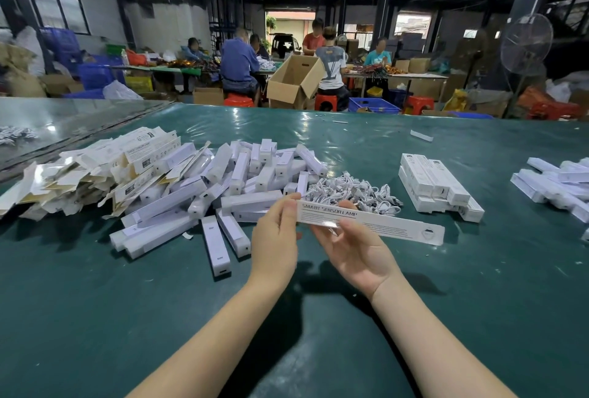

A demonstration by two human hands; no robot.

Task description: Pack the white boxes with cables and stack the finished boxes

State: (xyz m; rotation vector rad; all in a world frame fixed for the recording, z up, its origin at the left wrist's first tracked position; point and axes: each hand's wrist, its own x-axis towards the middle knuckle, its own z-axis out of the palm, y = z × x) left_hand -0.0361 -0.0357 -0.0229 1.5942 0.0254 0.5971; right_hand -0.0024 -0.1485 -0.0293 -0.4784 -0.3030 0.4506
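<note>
At the left end of the box [382, 222], the fingers [287, 209] of the left hand [275, 238] are curled and pinch the end panel, thumb on the near face. The right hand [357, 248] lies palm-up under the box's middle, fingers wrapped behind it and thumb pressed to the printed face; both hands are closed on the box. A small glinting item shows below the box at the right palm; what it is cannot be told. The box is held clear of the table [127, 318], roughly level, its long axis running left to right, its far end flap extended and unsupported. Just behind the hands lies the heap of coiled white cables [353, 190]. Left of that is a loose pile of white sticks [223, 181], and further left a heap of flat cartons [95, 168]. The stack [436, 187] of finished boxes sits to the right of the cables, apart from them. Assessment: the box is thin card, light and easily crushed or creased; it is long, so a one-ended hold would let it sag or twist. It should be gripped across the narrow faces near the middle, with light pressure, leaving the open end free for loading. The cables are soft, springy and prone to tangling; a single coil should be lifted by its bundled middle.
</note>
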